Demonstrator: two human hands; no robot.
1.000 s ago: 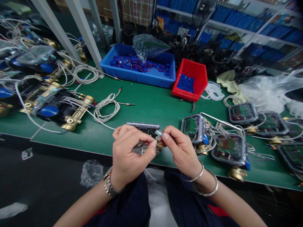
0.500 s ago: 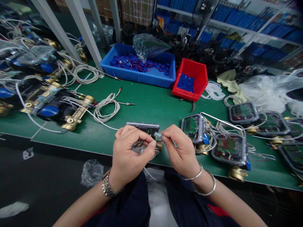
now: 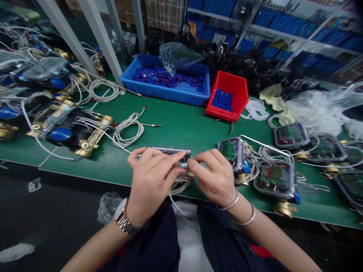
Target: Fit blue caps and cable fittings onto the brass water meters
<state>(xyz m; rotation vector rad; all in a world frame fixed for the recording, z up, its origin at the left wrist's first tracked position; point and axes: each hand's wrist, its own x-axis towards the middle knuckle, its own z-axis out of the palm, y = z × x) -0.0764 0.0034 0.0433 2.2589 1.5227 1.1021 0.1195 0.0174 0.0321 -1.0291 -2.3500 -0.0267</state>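
Just past the table's front edge lies a meter with a dark case [image 3: 171,150] and a brass threaded end [image 3: 191,176], mostly covered by my hands. A small clear, bluish cylindrical piece [image 3: 183,165] sits between my fingertips in front of it. My left hand [image 3: 153,177] pinches the left end of this piece between thumb and fingers, with the index finger reaching along the case edge. My right hand [image 3: 214,175] is closed at the piece's right end, thumb and index finger together against it. A coiled grey cable [image 3: 180,186] hangs below my hands.
A blue bin [image 3: 167,92] of blue discs and a red bin [image 3: 241,94] of small blue parts stand behind. Finished-looking meters with clear lids [image 3: 275,179] crowd the right. Brass-bodied units [image 3: 61,134] and coiled cables [image 3: 129,128] lie left.
The clear piece has moved slightly left and down and lies level between both hands. My left hand now pinches it, and its fingers have stretched further right, uncovering the cable coil.
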